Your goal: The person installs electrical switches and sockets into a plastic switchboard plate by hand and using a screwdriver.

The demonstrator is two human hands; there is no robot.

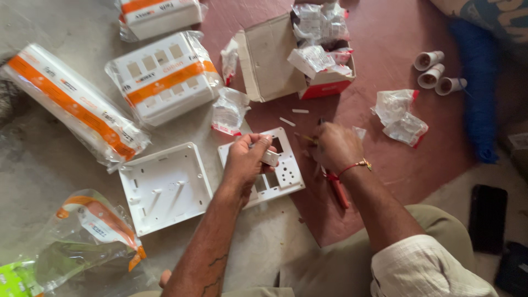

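Your forearms fill the bottom edge, elbows cut off by the frame. Left hand (pixel 246 159) is curled round a small white switch module (pixel 269 158), pinching it over the white switch plate (pixel 280 173) that lies on the floor w/ its cut-outs facing up. Part of the plate is hidden under that hand. Right hand (pixel 336 146) is closed on a red-handled screwdriver (pixel 336 187); only the handle end and a bit of the tip by the fingers show, rest is covered by your wrist. White back box (pixel 165 187) sits just left of the plate, open side up. Wrapped plates (pixel 165 77) lie further back; one at top is cut off. Open cardboard box (pixel 300 55) holds bagged modules, contents hard to make out thru the plastic. Three white tube ends (pixel 437 71) at right, near blue cloth. Dark flat object (pixel 487 217) at lower right, can't tell what it is.
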